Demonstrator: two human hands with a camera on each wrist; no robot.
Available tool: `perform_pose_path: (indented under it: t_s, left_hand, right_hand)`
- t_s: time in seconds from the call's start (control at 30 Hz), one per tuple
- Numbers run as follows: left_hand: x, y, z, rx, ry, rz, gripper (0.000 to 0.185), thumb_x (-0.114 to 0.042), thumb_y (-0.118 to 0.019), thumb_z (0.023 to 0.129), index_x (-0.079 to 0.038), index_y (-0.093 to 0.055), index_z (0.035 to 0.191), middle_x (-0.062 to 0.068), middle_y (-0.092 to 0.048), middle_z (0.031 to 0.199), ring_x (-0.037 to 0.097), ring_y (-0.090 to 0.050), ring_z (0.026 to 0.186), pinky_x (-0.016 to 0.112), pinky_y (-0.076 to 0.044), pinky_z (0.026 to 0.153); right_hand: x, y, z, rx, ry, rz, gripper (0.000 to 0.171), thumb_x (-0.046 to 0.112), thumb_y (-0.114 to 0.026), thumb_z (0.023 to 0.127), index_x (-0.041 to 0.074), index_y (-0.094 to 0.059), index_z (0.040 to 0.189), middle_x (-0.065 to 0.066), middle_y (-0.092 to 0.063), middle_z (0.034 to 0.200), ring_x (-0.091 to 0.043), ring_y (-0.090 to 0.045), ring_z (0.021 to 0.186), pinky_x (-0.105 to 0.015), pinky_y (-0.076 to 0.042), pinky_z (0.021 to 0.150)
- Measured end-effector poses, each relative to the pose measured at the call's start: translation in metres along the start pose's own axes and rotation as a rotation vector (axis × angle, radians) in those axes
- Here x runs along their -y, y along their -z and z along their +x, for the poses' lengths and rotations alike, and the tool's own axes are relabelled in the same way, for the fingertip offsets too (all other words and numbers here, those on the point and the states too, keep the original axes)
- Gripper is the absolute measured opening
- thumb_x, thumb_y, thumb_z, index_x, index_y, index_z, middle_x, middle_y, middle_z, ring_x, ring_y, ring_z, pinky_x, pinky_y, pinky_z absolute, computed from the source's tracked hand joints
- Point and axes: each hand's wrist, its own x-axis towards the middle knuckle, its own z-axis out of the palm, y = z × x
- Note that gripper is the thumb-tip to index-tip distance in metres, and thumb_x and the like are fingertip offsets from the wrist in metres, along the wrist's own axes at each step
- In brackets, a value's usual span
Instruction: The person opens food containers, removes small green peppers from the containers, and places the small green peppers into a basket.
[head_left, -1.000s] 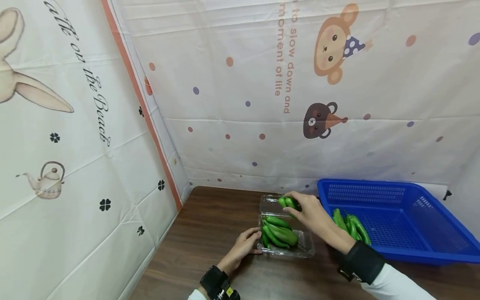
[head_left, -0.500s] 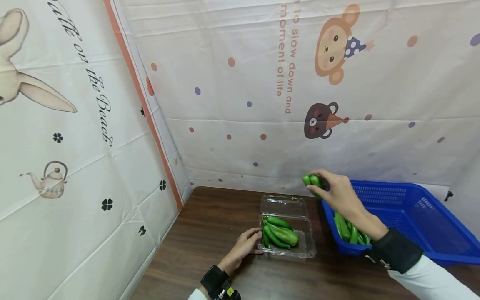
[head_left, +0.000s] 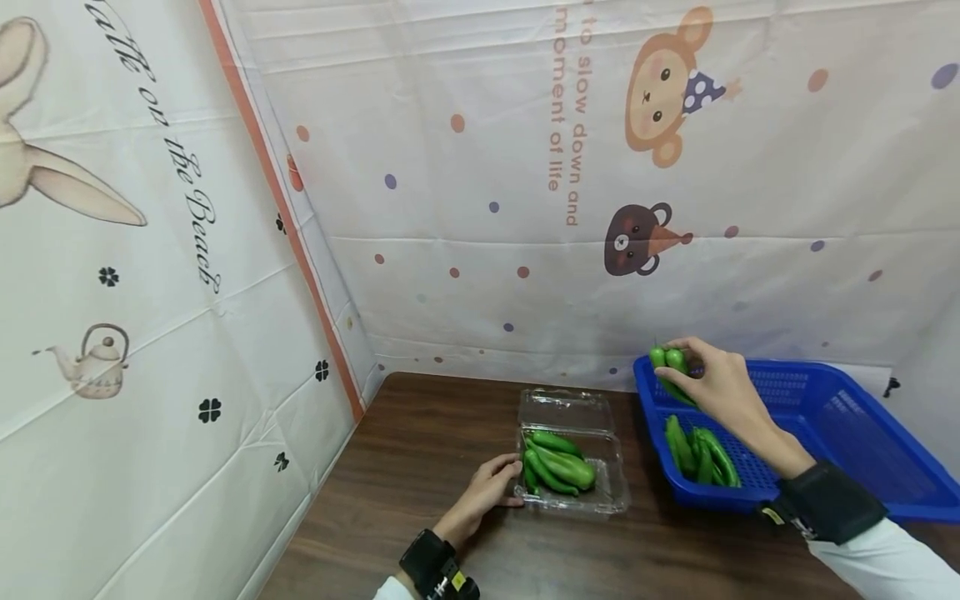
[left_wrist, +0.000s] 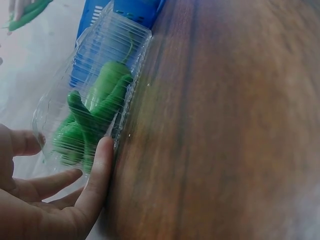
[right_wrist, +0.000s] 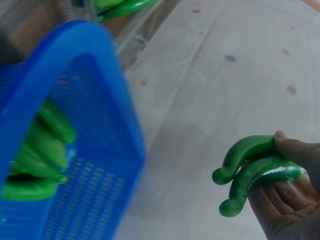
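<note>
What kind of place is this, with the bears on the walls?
Probably a small makeshift work booth, not a kitchen: cartoon-printed cloth walls enclose a wooden table holding only a blue basket and a clear plastic box of green peppers.

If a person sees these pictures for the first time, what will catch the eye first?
The right hand holds two green peppers above the far left corner of the blue basket, where more peppers lie. On the brown table, the left hand touches a clear plastic box with peppers inside.
</note>
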Motion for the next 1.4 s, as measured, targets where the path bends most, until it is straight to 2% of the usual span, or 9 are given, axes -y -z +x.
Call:
perform_pose_path:
  t_s: [0.23, 0.43, 0.53, 0.63, 0.7, 0.9, 1.1, 1.27, 1.4]
  left_hand:
    - [0.0, 0.002, 0.0, -0.004, 0.005, -0.001, 0.054, -0.033, -0.055, 0.106, -0.001, -0.048, 0.149, 0.026, -0.049, 0.149, 0.041, -0.051, 0.135, 0.037, -0.066, 0.083]
    - [0.001, 0.003, 0.001, -0.005, 0.006, -0.003, 0.054, -0.033, -0.054, 0.106, 0.0, -0.048, 0.149, 0.026, -0.05, 0.148, 0.04, -0.052, 0.134, 0.037, -0.066, 0.083]
    - [0.001, 0.004, 0.001, -0.008, 0.009, -0.003, 0.055, -0.034, -0.054, 0.106, 0.0, -0.048, 0.149, 0.026, -0.05, 0.147, 0.039, -0.053, 0.134, 0.036, -0.066, 0.083]
    - [0.0, 0.004, 0.002, -0.012, 0.008, 0.001, 0.055, -0.035, -0.054, 0.106, -0.001, -0.048, 0.15, 0.026, -0.05, 0.148, 0.039, -0.052, 0.134, 0.036, -0.066, 0.083]
    - [0.0, 0.004, 0.003, -0.016, 0.004, 0.003, 0.056, -0.035, -0.054, 0.106, -0.001, -0.048, 0.15, 0.026, -0.049, 0.148, 0.04, -0.052, 0.135, 0.036, -0.066, 0.083]
    - [-0.001, 0.001, 0.002, -0.01, 0.004, 0.008, 0.056, -0.035, -0.054, 0.106, 0.0, -0.048, 0.15, 0.026, -0.05, 0.148, 0.037, -0.057, 0.129, 0.036, -0.066, 0.082]
    - [0.0, -0.001, 0.0, -0.009, 0.007, 0.005, 0.055, -0.033, -0.055, 0.106, 0.0, -0.049, 0.149, 0.026, -0.051, 0.146, 0.037, -0.055, 0.131, 0.035, -0.066, 0.082]
    - [0.0, -0.001, -0.001, -0.002, 0.008, 0.005, 0.055, -0.033, -0.055, 0.106, 0.001, -0.048, 0.149, 0.026, -0.051, 0.146, 0.038, -0.054, 0.133, 0.036, -0.066, 0.083]
    - [0.0, -0.002, 0.0, -0.006, 0.004, 0.004, 0.056, -0.034, -0.055, 0.106, 0.001, -0.048, 0.149, 0.027, -0.05, 0.147, 0.038, -0.055, 0.131, 0.035, -0.066, 0.083]
  right_hand:
    - [-0.025, -0.001, -0.01, 0.074, -0.091, -0.037, 0.033, 0.013, -0.076, 0.092, -0.004, -0.066, 0.119, -0.022, -0.072, 0.092, -0.028, -0.066, 0.074, -0.029, -0.053, 0.061]
    - [-0.046, -0.005, -0.019, 0.276, -0.216, -0.06, 0.041, 0.016, -0.074, 0.094, -0.014, -0.062, 0.119, -0.017, -0.067, 0.082, -0.016, -0.056, 0.062, -0.03, -0.044, 0.054]
    - [-0.055, -0.008, -0.021, 0.38, -0.253, -0.054, 0.039, 0.013, -0.075, 0.092, -0.016, -0.062, 0.115, -0.021, -0.069, 0.084, -0.021, -0.062, 0.066, -0.032, -0.051, 0.053]
    - [-0.059, -0.012, -0.022, 0.472, -0.273, -0.039, 0.036, 0.011, -0.074, 0.091, -0.016, -0.063, 0.112, -0.026, -0.069, 0.092, -0.029, -0.067, 0.076, -0.038, -0.058, 0.059]
    - [-0.061, -0.015, -0.024, 0.521, -0.274, -0.028, 0.037, 0.012, -0.074, 0.091, -0.016, -0.062, 0.112, -0.026, -0.069, 0.094, -0.029, -0.067, 0.077, -0.04, -0.057, 0.061]
    - [-0.066, -0.025, -0.034, 0.635, -0.34, 0.038, 0.043, 0.016, -0.072, 0.094, -0.017, -0.059, 0.118, -0.011, -0.064, 0.072, -0.014, -0.049, 0.053, -0.029, -0.044, 0.049]
    - [-0.072, -0.03, -0.042, 0.713, -0.328, 0.045, 0.045, 0.016, -0.074, 0.093, -0.018, -0.058, 0.118, -0.021, -0.068, 0.093, -0.015, -0.056, 0.063, -0.031, -0.047, 0.054]
    - [-0.072, -0.027, -0.043, 0.747, -0.358, 0.073, 0.052, 0.018, -0.077, 0.092, -0.018, -0.058, 0.124, -0.012, -0.068, 0.088, -0.014, -0.051, 0.056, -0.029, -0.046, 0.052]
    - [-0.071, -0.022, -0.042, 0.735, -0.324, 0.052, 0.052, 0.021, -0.075, 0.094, -0.018, -0.06, 0.124, -0.017, -0.072, 0.094, -0.019, -0.062, 0.067, -0.033, -0.054, 0.058]
